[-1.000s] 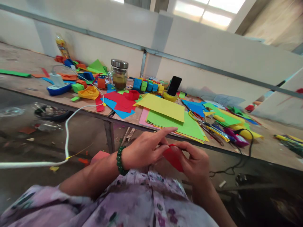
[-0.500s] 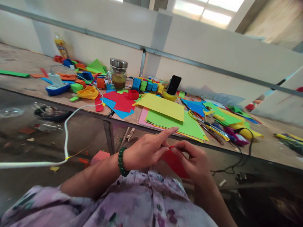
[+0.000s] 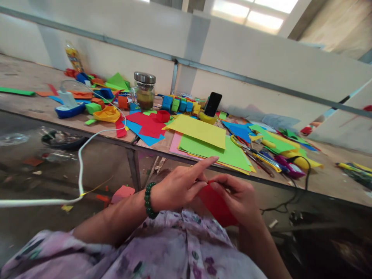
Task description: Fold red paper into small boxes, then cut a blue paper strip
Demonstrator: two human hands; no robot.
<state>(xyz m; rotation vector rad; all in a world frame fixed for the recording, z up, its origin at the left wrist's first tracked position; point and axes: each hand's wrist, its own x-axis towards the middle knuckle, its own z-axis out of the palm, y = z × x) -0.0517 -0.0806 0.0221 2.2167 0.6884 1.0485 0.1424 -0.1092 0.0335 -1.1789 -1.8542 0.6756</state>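
A sheet of red paper (image 3: 218, 207) hangs between my two hands, just in front of the table edge. My left hand (image 3: 181, 186), with a green bead bracelet at the wrist, pinches its upper edge between thumb and bent fingers while the index finger points out straight. My right hand (image 3: 236, 195) grips the same edge close by, thumb against fingertips. Part of the sheet is hidden behind the right hand. Beyond the hands lies a stack of coloured paper, with a yellow sheet (image 3: 200, 131) over a green sheet (image 3: 232, 153).
Scissors (image 3: 240, 142) and a utility knife (image 3: 269, 161) lie at the right. Behind the stack stand a phone (image 3: 213, 104) and a lidded glass mug (image 3: 145, 93). Small folded paper boxes, one a red box (image 3: 163, 116), sit nearby. A white cable (image 3: 80, 166) hangs over the left edge.
The red paper below my hands has swung slightly, so more of its face shows. Both hands keep nearly the same place and grip.
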